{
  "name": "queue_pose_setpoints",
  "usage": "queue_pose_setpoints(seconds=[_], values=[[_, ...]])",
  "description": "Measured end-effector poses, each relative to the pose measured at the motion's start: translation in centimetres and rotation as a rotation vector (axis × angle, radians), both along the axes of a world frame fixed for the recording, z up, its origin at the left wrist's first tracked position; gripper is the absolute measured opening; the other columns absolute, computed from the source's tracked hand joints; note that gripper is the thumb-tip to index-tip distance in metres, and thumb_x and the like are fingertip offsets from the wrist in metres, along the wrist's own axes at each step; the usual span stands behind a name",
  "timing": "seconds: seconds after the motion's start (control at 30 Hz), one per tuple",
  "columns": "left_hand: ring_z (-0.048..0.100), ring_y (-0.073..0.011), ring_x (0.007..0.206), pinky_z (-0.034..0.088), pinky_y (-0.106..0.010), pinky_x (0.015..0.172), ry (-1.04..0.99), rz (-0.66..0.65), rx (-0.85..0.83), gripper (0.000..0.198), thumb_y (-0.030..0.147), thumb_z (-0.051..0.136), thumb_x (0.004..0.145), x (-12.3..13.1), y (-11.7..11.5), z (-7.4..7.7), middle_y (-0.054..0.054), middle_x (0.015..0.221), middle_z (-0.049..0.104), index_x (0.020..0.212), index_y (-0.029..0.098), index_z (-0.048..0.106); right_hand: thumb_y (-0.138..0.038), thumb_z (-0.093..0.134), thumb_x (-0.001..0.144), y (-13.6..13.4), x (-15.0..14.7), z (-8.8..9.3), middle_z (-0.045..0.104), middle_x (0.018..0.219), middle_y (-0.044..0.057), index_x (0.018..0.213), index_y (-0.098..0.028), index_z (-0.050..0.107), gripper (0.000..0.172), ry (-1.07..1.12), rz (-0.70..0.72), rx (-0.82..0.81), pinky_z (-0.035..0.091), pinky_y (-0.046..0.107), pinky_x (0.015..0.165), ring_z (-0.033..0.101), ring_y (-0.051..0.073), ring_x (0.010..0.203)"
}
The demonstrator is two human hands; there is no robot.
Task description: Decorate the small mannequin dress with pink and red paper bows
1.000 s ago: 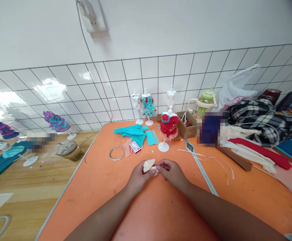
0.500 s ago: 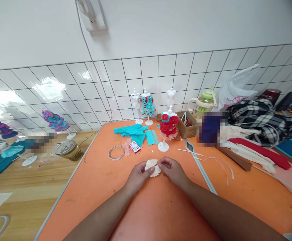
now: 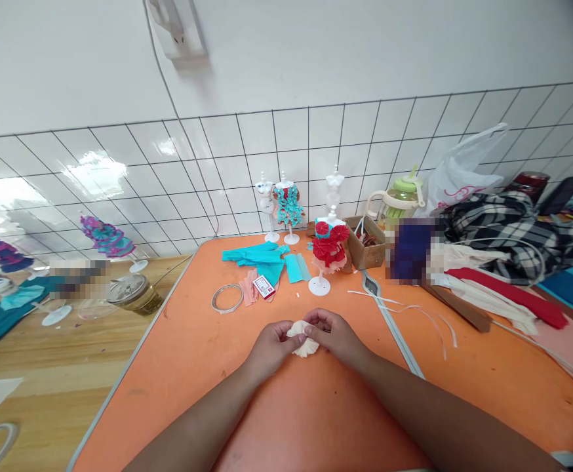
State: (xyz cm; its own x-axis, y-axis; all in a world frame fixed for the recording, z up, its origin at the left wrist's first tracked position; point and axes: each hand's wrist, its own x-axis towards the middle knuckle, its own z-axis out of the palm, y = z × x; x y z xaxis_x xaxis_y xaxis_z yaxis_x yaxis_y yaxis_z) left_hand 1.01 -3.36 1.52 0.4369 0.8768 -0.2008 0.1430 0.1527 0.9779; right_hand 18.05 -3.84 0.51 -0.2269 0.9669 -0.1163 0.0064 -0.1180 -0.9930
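Note:
A cream, pleated paper rosette (image 3: 306, 348) is held between my two hands, above the orange table. My left hand (image 3: 275, 349) pinches its left side, thumb on top. From the right, my right hand (image 3: 334, 334) grips the upper right side with thumb and fingers. Both hands partly cover the rosette. Just beyond them stands a small white mannequin (image 3: 320, 286) dressed in red pleated rosettes (image 3: 326, 248). A roll of narrow tape (image 3: 227, 311), pink paper pieces (image 3: 250, 288) and a white-and-red card (image 3: 263, 287) lie to the left.
Turquoise crepe paper (image 3: 254, 255) lies toward the back, near more small mannequins (image 3: 288, 203). A cardboard box (image 3: 371, 252) and a green-lidded bottle (image 3: 404, 196) stand right of them. White strips (image 3: 427, 312) and rolled paper lie on the right. A jar (image 3: 136, 296) is on the wooden table.
My right thumb and fingers have closed further over the rosette, which has turned and moved slightly toward me and right. The two hands are closer together.

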Motion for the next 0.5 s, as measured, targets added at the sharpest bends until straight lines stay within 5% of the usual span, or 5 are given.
queue_pose_setpoints(seconds=[0.27,0.5], values=[[0.058,-0.0155,0.067,0.042,-0.024,0.061,0.027,-0.079,0.011,0.026,0.036,0.064,0.075,-0.32,0.06,-0.24,-0.004,0.074,0.065,0.082,0.011,0.064,-0.042,0.063,0.069,0.44,0.55,-0.35,0.05,0.06,-0.004,0.07,-0.017,0.054,0.027,0.103,0.032,-0.117,0.031,0.018,0.039,0.039,0.006,0.045],[0.061,-0.0174,0.071,0.043,-0.024,0.062,0.072,-0.092,-0.01,0.031,0.042,0.062,0.074,-0.4,0.2,-0.33,-0.005,0.079,0.067,0.084,0.012,0.064,-0.038,0.067,0.068,0.45,0.79,-0.45,0.052,0.071,-0.004,0.104,-0.022,0.048,0.044,0.074,0.047,-0.087,0.038,0.017,0.038,0.049,0.009,0.054]])
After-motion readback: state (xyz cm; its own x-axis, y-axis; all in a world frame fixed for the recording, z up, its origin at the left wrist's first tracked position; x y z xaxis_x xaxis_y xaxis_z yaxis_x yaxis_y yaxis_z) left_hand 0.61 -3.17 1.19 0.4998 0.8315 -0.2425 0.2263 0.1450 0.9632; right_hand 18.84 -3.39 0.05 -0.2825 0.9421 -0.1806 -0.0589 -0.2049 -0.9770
